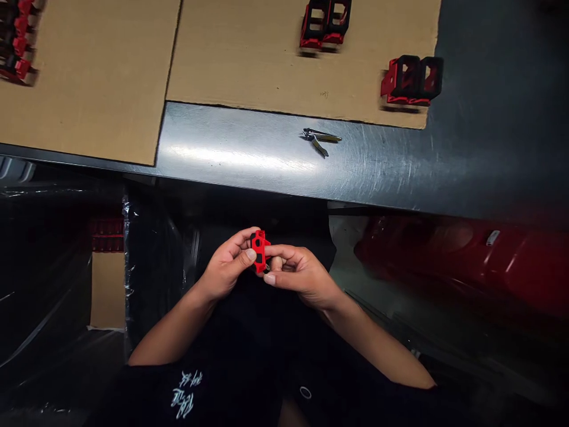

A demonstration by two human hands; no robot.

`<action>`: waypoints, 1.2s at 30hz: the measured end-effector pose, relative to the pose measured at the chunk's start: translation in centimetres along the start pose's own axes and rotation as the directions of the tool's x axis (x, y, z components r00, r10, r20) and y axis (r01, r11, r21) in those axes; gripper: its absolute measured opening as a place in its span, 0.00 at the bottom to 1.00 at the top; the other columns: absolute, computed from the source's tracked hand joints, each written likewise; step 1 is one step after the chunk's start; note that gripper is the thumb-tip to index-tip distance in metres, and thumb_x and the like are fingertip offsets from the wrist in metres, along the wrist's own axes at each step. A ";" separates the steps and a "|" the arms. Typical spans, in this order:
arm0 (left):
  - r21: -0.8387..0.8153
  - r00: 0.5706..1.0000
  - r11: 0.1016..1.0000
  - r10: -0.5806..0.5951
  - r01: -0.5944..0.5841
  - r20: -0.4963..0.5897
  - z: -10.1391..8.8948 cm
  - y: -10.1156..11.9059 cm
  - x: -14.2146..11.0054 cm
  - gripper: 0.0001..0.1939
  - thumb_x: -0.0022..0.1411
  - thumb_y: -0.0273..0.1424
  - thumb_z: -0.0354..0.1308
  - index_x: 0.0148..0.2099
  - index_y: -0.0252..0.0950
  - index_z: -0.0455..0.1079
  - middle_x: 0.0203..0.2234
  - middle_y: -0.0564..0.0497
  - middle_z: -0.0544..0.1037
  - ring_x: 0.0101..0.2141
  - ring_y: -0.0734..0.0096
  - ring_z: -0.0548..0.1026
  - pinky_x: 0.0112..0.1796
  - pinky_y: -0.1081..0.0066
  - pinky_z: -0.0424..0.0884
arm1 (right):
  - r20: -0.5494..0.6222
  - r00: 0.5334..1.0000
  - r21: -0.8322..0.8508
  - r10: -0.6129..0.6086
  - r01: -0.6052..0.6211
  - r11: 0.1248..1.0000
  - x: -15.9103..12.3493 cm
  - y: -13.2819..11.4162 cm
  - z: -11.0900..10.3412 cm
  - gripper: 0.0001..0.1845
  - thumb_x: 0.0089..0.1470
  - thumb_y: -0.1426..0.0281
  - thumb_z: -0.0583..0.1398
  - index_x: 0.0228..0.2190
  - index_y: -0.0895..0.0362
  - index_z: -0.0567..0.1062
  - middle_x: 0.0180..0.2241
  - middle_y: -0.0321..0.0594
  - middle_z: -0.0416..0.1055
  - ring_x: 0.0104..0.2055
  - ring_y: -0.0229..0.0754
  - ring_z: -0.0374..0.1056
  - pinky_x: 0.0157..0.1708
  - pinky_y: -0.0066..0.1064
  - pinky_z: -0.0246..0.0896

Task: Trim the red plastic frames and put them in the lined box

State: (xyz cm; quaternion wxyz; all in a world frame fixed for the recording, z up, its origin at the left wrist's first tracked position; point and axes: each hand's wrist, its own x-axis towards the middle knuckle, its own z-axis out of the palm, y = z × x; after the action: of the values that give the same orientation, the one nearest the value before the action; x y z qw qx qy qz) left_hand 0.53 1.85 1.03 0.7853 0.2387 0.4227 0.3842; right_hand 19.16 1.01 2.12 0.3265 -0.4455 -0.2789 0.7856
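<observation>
Gripping left hand (231, 264): pinched closed on red-black part (258, 252).
Right hand (302, 274): partly curled, touching part; grip unclear.

there are two hands, a left hand (229, 267) and a right hand (302, 273), with one red part (259, 252) between them. four red-and-black parts sit toward the far right in two pairs, one far pair (326, 24) and one right pair (412, 80); the far left row (20, 41) is too blurred and cut off to count. there are two cardboard sheets (231, 65) on one table (213, 142), one cardboard piece (108, 290) at near left and one metal clipper (320, 137).
</observation>
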 end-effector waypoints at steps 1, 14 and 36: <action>-0.004 1.000 1.000 0.005 -0.005 0.010 0.1 0.0 0.0 0.23 0.61 0.40 0.70 0.56 0.40 0.74 0.39 0.49 0.80 0.35 0.73 0.78 0.38 0.73 0.75 | 0.005 0.999 -0.029 -0.043 0.043 0.999 -0.1 -0.2 -0.1 0.24 0.46 0.67 0.74 0.47 0.52 0.83 0.21 0.26 0.66 0.24 0.31 0.63 0.31 0.29 0.63; 0.004 0.992 1.000 -0.004 0.005 -0.127 0.3 0.7 -0.1 0.27 0.59 0.42 0.70 0.55 0.37 0.69 0.38 0.50 0.78 0.30 0.72 0.78 0.29 0.73 0.78 | 0.253 0.634 -0.769 -0.731 0.590 0.245 -1.0 -1.1 0.7 0.03 0.55 0.70 0.68 0.29 0.51 0.83 0.29 0.40 0.83 0.29 0.45 0.75 0.29 0.37 0.73; 0.044 0.999 0.998 0.046 -0.047 0.022 0.4 0.5 -0.7 0.23 0.62 0.37 0.70 0.57 0.40 0.72 0.40 0.49 0.80 0.36 0.72 0.78 0.38 0.73 0.77 | -0.155 0.946 -0.261 -0.283 0.237 0.936 -0.6 -1.4 1.0 0.12 0.57 0.62 0.68 0.41 0.53 0.84 0.32 0.40 0.82 0.30 0.41 0.76 0.32 0.33 0.72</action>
State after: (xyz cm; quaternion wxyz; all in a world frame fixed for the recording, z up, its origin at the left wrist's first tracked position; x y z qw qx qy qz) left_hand 0.38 1.57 1.92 0.7751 0.2700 0.4170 0.3904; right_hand 18.91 1.30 3.91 0.3971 -0.5134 -0.3955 0.6498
